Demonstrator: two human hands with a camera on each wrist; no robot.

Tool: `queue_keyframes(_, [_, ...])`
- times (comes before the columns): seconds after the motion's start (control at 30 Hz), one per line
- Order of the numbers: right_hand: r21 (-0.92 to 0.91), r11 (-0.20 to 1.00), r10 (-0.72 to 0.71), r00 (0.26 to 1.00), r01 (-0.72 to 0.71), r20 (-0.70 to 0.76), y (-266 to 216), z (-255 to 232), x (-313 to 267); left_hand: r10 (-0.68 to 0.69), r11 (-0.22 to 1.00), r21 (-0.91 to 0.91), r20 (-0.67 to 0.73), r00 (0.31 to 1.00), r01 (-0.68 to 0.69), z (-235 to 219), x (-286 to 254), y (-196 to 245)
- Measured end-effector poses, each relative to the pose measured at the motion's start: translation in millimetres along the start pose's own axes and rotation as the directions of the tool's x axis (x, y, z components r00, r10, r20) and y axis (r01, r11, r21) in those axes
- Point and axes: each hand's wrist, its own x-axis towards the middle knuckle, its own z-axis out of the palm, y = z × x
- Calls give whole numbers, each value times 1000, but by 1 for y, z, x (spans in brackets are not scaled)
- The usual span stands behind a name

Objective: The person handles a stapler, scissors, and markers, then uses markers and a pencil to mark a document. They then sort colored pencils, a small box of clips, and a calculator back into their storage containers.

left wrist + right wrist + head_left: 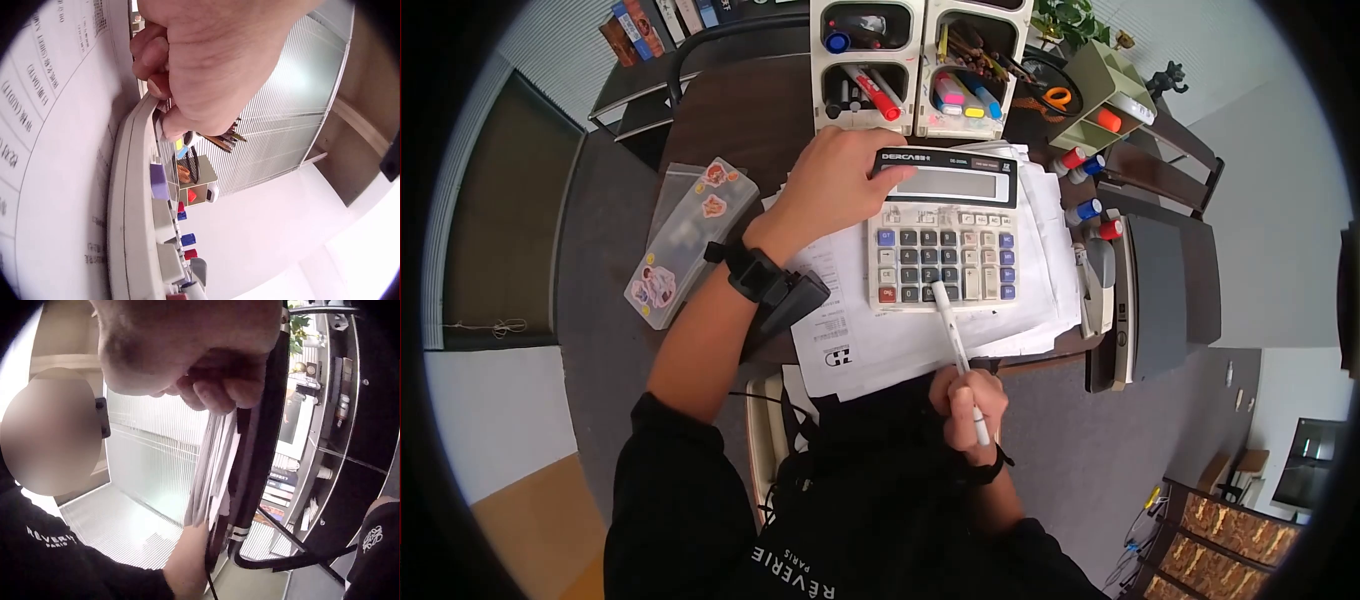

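Observation:
A large calculator [945, 230] lies on a stack of papers [830, 350]. My left hand [832, 185] grips its upper left corner, thumb over the display's edge; in the left wrist view the left hand [212, 62] has its fingers curled at the top edge of the calculator [134, 206]. My right hand [975, 405], below the calculator at the table's near edge, holds a white pen [956, 340], whose far end lies over the lower keys. The right wrist view shows the right hand [187, 356] with fingers curled, beside the papers [215, 469]; the pen is hidden there.
Behind the calculator stands a white organizer [918, 70] with pens and markers. A pencil case [690, 245] lies at the left. Red and blue bottles [1083, 210], a stapler [1094, 290] and a dark device [1160, 300] are at the right.

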Motion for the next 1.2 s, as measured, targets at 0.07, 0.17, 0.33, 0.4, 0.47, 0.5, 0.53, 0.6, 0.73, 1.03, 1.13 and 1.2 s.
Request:
queue_keyframes(0.07, [160, 987, -8, 999, 13, -35, 0, -3, -1, 18, 1000, 4, -16, 1000, -17, 1, -1, -5])
queue_keyframes(0.17, [263, 961, -47, 989, 83, -141, -8, -4, -4, 14, 1000, 0, -10, 1000, -14, 2, 0, -2])
queue_keyframes(0.33, [327, 941, 116, 991, -86, -71, 18, -6, -13, -11, 1000, 2, 2, 1000, 11, 0, -1, -3])
queue_keyframes(0.4, [331, 941, 107, 991, -74, -84, 19, -2, -15, 38, 999, -1, -16, 999, -38, 2, 0, -2])
queue_keyframes(0.47, [452, 882, 176, 983, -135, -48, 18, -2, -18, 11, 1000, 1, -10, 1000, -11, 2, -2, -1])
queue_keyframes(0.5, [525, 840, 188, 981, -140, -39, 19, -3, -19, -24, 999, 26, -6, 1000, 24, 2, -1, 0])
queue_keyframes(0.53, [599, 787, 201, 979, -145, -27, 21, -3, -20, -22, 999, 24, -8, 1000, 22, 2, 0, 0])
queue_keyframes(0.6, [662, 733, 251, 967, -154, -52, 27, -5, -21, 15, 1000, 7, -5, 1000, -15, 1, -1, -2])
queue_keyframes(0.73, [761, 625, 360, 929, -174, -84, 30, -6, -22, 9, 1000, 30, -13, 1000, -8, 4, -2, -2])
queue_keyframes(1.03, [644, 757, 280, 945, -107, -172, 20, 4, -25, 2, 1000, 18, -1, 1000, -2, 2, -1, -4])
queue_keyframes(1.13, [585, 807, 233, 953, -79, -193, 17, -3, -27, 9, 1000, 13, -10, 1000, -8, 3, -1, -4])
queue_keyframes(1.2, [506, 859, 206, 959, -81, -196, 15, -10, -27, -1, 1000, 22, -5, 1000, 1, 3, -1, -4])
